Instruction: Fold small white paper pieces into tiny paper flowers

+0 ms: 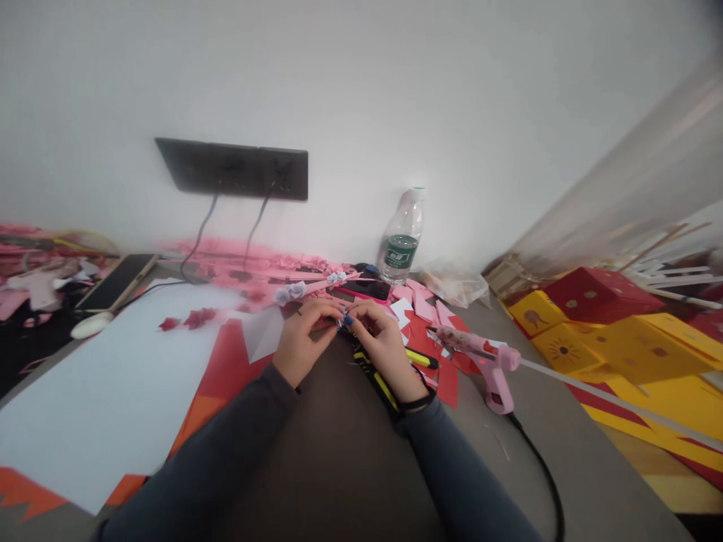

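My left hand [305, 331] and my right hand [381, 342] meet over the middle of the grey table, fingertips pinched together. Between them is a small white piece [340, 323], perhaps paper, mostly hidden by the fingers. Just behind the hands lie pale paper flowers [291, 293] on a stem. Under and beside my right wrist are a yellow-and-black tool [377, 380], partly covered, and a yellow cutter-like tool [421, 357]. A pink glue gun [489, 361] with a long glue stick [599, 395] rests to the right, its nozzle toward the paper scraps.
Red, pink and white paper pieces [421, 309] lie behind my right hand. A water bottle [402, 237] and a phone [367, 288] stand near the wall. White sheets [113, 376] cover the left side. Yellow and red boxes [615, 339] fill the right; a black cord [542, 459] trails forward.
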`<state>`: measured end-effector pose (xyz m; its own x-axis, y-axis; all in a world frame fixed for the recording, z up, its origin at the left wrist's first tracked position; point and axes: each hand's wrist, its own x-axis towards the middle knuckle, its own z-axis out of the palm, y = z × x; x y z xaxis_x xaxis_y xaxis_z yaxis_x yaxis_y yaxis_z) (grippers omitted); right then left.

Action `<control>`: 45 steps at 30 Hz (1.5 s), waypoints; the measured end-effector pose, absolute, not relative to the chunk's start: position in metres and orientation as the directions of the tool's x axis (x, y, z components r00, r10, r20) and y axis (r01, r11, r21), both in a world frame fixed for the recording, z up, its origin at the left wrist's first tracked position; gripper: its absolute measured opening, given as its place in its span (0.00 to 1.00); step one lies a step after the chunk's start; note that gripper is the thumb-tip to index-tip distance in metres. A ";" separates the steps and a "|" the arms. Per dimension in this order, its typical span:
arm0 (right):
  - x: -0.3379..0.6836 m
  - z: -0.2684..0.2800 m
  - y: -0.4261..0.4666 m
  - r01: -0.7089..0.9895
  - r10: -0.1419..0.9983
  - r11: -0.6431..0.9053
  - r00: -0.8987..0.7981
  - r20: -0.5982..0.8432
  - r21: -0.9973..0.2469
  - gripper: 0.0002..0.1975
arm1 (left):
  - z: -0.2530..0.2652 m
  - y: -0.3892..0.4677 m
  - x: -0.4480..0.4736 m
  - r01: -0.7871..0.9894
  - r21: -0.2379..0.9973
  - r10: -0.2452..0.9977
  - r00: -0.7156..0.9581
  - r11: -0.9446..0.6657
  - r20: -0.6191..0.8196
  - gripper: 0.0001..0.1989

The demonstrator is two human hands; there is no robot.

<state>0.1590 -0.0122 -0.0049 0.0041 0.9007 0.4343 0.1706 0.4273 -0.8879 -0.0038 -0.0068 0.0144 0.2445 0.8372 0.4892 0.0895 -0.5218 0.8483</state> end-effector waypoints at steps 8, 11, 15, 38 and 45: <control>0.160 -0.004 -0.013 0.185 0.895 0.437 0.005 0.445 -0.880 0.08 | 0.012 -0.005 -0.007 0.112 0.865 0.852 0.276 -0.488 0.445 0.08; 0.159 -0.002 -0.015 0.253 0.875 0.467 0.004 0.484 -0.847 0.06 | 0.009 -0.002 -0.007 0.073 0.921 0.901 0.250 -0.383 0.354 0.09; 0.158 0.000 -0.016 0.325 0.844 0.510 -0.015 0.535 -0.796 0.04 | 0.007 0.002 -0.007 -0.075 0.980 0.941 0.274 -0.184 0.198 0.11; 0.160 -0.002 -0.018 0.434 0.780 0.578 -0.046 0.624 -0.691 0.05 | 0.005 0.005 -0.011 -0.171 0.980 0.933 0.359 0.107 -0.040 0.21; 0.161 0.000 -0.019 0.440 0.760 0.620 -0.133 0.636 -0.649 0.06 | 0.007 0.007 -0.014 -0.054 0.992 0.901 0.427 0.111 -0.078 0.21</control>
